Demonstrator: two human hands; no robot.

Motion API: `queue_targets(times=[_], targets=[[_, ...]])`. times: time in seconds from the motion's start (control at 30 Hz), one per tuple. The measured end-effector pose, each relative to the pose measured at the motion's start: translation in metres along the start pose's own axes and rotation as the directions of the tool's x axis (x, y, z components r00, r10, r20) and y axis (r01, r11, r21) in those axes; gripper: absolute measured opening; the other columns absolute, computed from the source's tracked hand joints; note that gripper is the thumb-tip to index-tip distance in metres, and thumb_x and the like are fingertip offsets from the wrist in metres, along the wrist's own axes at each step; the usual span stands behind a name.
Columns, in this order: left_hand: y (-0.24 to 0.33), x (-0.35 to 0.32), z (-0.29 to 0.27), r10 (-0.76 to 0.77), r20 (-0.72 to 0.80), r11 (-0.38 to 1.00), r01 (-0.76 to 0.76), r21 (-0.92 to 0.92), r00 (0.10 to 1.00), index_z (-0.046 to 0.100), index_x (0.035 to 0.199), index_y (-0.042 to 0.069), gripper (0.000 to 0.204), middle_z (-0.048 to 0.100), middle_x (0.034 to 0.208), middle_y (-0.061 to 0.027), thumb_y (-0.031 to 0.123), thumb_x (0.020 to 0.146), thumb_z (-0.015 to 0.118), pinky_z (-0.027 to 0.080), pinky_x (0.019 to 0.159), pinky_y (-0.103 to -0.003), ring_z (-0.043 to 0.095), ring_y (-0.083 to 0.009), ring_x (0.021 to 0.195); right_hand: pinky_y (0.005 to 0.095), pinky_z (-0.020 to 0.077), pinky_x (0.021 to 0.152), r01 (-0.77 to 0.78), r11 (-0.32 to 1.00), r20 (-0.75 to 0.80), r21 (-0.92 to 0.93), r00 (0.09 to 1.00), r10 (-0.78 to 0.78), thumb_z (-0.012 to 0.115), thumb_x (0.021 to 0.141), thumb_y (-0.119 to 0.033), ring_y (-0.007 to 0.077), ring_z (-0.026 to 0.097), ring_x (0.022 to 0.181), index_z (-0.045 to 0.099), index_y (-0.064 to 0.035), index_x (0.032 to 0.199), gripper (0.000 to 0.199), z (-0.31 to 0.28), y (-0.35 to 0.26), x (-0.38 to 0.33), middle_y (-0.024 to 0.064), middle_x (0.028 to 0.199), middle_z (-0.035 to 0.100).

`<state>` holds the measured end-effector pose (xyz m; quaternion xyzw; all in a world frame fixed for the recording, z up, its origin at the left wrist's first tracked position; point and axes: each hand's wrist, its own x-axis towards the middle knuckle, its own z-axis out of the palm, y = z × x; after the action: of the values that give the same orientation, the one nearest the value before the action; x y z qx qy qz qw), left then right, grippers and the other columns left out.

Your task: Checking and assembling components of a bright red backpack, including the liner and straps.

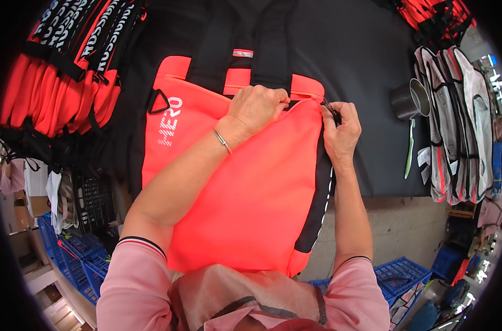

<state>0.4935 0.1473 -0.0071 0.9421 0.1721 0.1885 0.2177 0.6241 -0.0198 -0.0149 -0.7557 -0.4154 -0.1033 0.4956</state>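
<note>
A bright red-orange backpack (234, 187) with black side panels lies flat before me, its top edge turned away and its black shoulder straps (273, 49) stretching beyond it. My left hand (256, 110) reaches across the bag. Its fingers are closed in a pinch on the edge of the top opening, right of the middle. At the bag's upper right corner, my right hand (343, 129) is closed round a small black piece (333, 113); whether that is a tool or part of the bag I cannot tell. A black triangular loop (159, 102) sits at the upper left.
Stacked red and black bags (52, 94) stand at the left. On the black table (372, 165), a dark metal cup (411, 99) lies near a green-handled brush (409, 149). Grey-white fabric pieces (455, 127) hang over the right side. Blue crates (402, 276) stand below the table.
</note>
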Motion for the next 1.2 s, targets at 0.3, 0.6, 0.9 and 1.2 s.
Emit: queue_targets(times=[0.3,0.6,0.9,1.2], targets=[[0.0,-0.022,0.003,-0.164,-0.043,0.963,0.151,-0.222,0.985,0.054,0.096,0.004,0.012,0.064,0.07,-0.013,0.016,0.097,0.055,0.05,0.061,-0.047,0.064,-0.0361,0.068,0.0335,0.0472,0.061,-0.018,1.0,0.106,0.014,0.994,0.016,0.074,0.082,-0.004,0.0233,0.057,0.067,0.061,-0.001,0.09,0.016,-0.01,0.002,0.005,0.0097,0.081,0.056],[0.003,-0.024,-0.008,-0.268,-0.105,0.866,0.192,-0.461,0.958,0.055,0.101,0.001,0.01,0.058,0.071,-0.0083,0.008,0.095,0.059,0.046,0.057,-0.032,0.053,-0.0184,0.057,0.0365,0.0519,0.075,0.232,0.969,0.468,-0.079,0.867,-0.17,0.071,0.088,-0.017,0.0272,0.063,0.084,0.063,-0.0026,0.109,0.026,-0.016,-0.037,0.082,0.0122,0.1,0.06],[0.001,-0.015,0.008,-0.024,-0.223,0.988,-0.011,-0.153,0.974,0.07,0.108,0.011,0.023,0.062,0.082,-0.0046,0.013,0.085,0.072,0.049,0.055,-0.033,0.06,-0.0213,0.059,0.03,0.0507,0.08,-0.176,0.983,0.474,0.054,0.871,0.129,0.069,0.091,-0.02,0.0168,0.062,0.084,0.064,0.0008,0.105,0.025,0.008,0.006,0.09,0.0091,0.094,0.067],[-0.001,-0.011,0.001,-0.155,-0.153,0.958,0.111,-0.264,0.976,0.06,0.092,0.004,0.006,0.06,0.086,-0.0075,0.009,0.091,0.062,0.05,0.063,-0.036,0.063,-0.0257,0.072,0.0343,0.0512,0.077,0.048,0.998,0.515,-0.032,0.857,-0.024,0.073,0.087,-0.019,0.0238,0.064,0.083,0.066,-0.0018,0.098,0.021,0.006,-0.011,0.094,0.0087,0.094,0.063]])
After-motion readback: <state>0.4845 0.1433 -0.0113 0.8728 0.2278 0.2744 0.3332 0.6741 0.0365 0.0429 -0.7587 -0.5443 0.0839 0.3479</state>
